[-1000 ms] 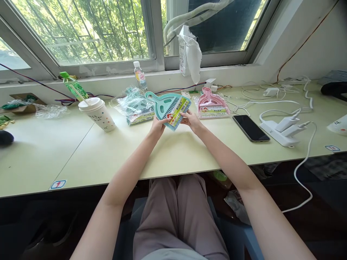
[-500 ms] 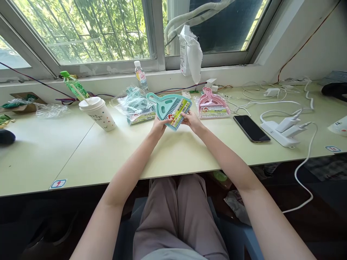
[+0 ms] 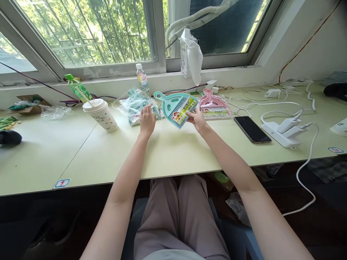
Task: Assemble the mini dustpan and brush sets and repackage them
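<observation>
My right hand [image 3: 197, 120] grips a teal mini dustpan-and-brush set [image 3: 176, 106] by its lower right edge. The set is held tilted above the table, its handle pointing up and left, with a yellow-green label across the bristles. My left hand [image 3: 148, 121] is apart from that set, its fingers stretched out at the right side of more teal sets [image 3: 135, 103] under crinkled clear plastic. Whether its fingertips press on them, I cannot tell. A pink dustpan-and-brush set [image 3: 214, 104] lies just right of my right hand.
Left of the teal pile stands a white paper cup [image 3: 101, 115] with a lid, a green bottle [image 3: 78, 88] behind it. A clear bottle [image 3: 142, 79] stands by the sill. To the right lie a black phone [image 3: 252, 129] and a white power strip [image 3: 280, 134] with cables. The table's front edge [image 3: 179, 176] runs above my lap.
My left hand has let go of the teal dustpan set and moved left to the wrapped pile. The set stays in my right hand, shifted slightly right.
</observation>
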The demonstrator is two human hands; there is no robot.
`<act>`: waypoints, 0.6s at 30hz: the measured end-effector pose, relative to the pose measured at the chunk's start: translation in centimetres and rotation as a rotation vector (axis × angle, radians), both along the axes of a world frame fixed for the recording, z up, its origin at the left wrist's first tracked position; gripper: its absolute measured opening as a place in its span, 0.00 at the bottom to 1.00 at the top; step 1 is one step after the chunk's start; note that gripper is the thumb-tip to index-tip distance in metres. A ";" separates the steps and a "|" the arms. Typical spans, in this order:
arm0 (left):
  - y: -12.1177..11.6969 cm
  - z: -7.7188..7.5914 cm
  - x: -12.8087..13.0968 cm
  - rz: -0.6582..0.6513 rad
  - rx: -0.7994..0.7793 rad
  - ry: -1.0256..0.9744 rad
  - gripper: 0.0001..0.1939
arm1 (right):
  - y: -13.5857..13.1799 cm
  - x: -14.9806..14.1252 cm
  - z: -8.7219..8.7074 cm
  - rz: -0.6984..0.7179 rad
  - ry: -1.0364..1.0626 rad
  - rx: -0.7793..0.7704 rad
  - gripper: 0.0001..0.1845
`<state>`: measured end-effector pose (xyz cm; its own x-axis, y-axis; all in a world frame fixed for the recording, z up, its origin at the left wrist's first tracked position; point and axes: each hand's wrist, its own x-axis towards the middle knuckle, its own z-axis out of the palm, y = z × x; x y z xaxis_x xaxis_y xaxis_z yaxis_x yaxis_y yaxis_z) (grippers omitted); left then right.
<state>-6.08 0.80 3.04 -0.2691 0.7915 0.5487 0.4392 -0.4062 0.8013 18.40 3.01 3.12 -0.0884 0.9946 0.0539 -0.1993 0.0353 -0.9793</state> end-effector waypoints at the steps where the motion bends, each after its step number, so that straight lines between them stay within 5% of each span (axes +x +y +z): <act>1: -0.1 -0.1 -0.7 0.084 0.008 0.126 0.24 | 0.0 0.0 0.0 -0.002 -0.001 -0.006 0.12; 6: 0.1 -0.4 -3.5 0.383 -0.143 0.390 0.22 | -0.2 -0.2 -0.1 -0.003 -0.021 -0.017 0.11; 9: 0.5 -0.5 -4.6 0.384 -0.189 0.385 0.13 | -0.2 -0.3 -0.3 0.005 -0.026 -0.021 0.10; 18: -0.5 0.9 -3.5 0.350 -0.038 0.327 0.13 | 0.4 -0.2 -0.8 -0.018 0.014 -0.033 0.10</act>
